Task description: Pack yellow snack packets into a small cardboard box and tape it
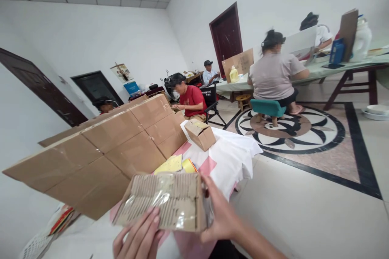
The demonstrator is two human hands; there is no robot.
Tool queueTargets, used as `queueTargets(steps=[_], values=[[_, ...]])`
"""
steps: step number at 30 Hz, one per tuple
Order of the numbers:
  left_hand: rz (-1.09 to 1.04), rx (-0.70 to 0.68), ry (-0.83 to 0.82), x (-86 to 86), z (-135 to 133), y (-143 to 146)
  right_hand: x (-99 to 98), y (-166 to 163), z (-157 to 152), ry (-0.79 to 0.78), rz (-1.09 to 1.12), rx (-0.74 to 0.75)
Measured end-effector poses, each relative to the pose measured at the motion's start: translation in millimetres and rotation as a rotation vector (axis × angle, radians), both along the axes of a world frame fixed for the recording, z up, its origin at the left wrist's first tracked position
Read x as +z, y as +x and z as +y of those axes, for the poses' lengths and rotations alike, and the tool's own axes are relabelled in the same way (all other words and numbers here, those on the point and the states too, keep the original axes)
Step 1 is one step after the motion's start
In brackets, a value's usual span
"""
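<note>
A small cardboard box (170,194) with ridged, torn-looking cardboard on its upper face and shiny clear tape across it is in front of me, tilted toward me. My right hand (220,214) grips its right end, thumb at the near corner and fingers along the far side. Against the near left part of the box, my left hand (138,234) lies with fingers stretched out, fingertips touching the taped face; its thumb is hidden. Just beyond the box are a yellow sheet (168,164) and a roll of tape (190,166).
A tall cardboard partition (121,145) stands on the left of the cloth-covered table (234,153). Another small carton (200,134) sits farther back. A person in red (193,99) sits beyond; others work at a long table (328,71) at right. A teal stool (267,107) is on the floor.
</note>
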State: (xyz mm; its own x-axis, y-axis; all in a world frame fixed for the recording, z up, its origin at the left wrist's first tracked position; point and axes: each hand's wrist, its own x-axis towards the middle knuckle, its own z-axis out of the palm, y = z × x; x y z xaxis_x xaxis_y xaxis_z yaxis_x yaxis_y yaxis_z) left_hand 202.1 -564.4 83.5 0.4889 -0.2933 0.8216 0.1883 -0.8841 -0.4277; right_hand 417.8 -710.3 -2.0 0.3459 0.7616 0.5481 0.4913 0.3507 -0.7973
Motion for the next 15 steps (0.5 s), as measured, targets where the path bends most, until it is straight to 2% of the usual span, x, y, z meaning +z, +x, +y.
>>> queueTargets(steps=[4, 7, 10, 15], values=[[-0.103, -0.138, -0.102, -10.0, -27.9, 55.0, 6.8, 46.0, -54.2, 0.096, -0.017, -0.434], [-0.084, -0.169, -0.167, -23.5, -30.6, 69.9, -0.6, 81.9, -74.4, 0.068, 0.033, -0.718], [-0.051, -0.165, -0.218, -40.8, -19.3, 64.7, -19.5, 112.4, -65.7, -0.031, 0.042, -0.81], [0.065, -0.032, -0.25, -77.2, 18.6, 29.7, -48.0, 142.1, -14.8, -0.145, -0.026, -0.855]])
